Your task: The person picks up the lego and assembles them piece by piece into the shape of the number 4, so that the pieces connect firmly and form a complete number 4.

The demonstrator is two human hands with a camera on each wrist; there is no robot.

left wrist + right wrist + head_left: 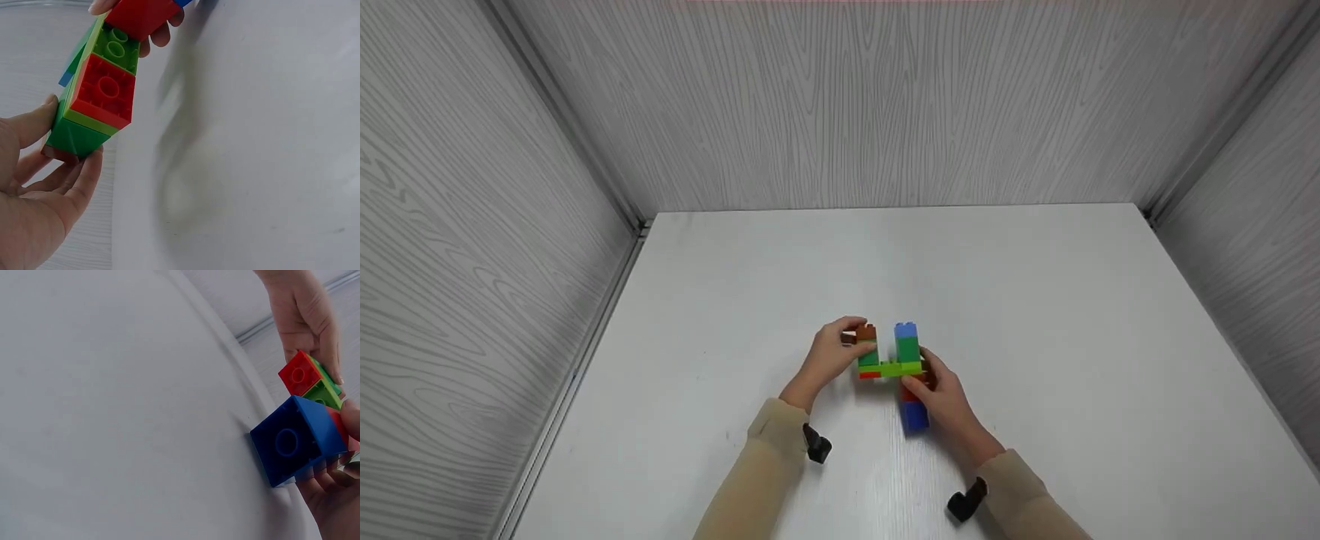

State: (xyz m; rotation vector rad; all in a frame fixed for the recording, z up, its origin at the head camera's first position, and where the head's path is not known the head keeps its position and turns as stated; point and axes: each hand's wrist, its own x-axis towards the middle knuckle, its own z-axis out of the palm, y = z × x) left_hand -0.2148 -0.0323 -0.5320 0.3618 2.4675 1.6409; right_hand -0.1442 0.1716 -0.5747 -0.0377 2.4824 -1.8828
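Observation:
Both hands hold one structure of toy building bricks, tilted so that its underside shows in both wrist views. A lime green plate (891, 369) joins two columns. On the left column a brown brick (867, 331) tops a green one, with a red brick (104, 90) under the plate. The right column has a light blue brick (906, 330) over green; below the plate come a red brick (913, 391) and a dark blue brick (306, 439). My left hand (829, 352) pinches the left column at the green and brown bricks. My right hand (947, 394) grips the red brick.
The white tabletop (720, 285) lies under the hands, with shadows of hands and bricks on it. Grey wood-grain panels stand at the back (840, 105), left and right. Each wrist carries a black camera mount (817, 444) by its beige sleeve (765, 457).

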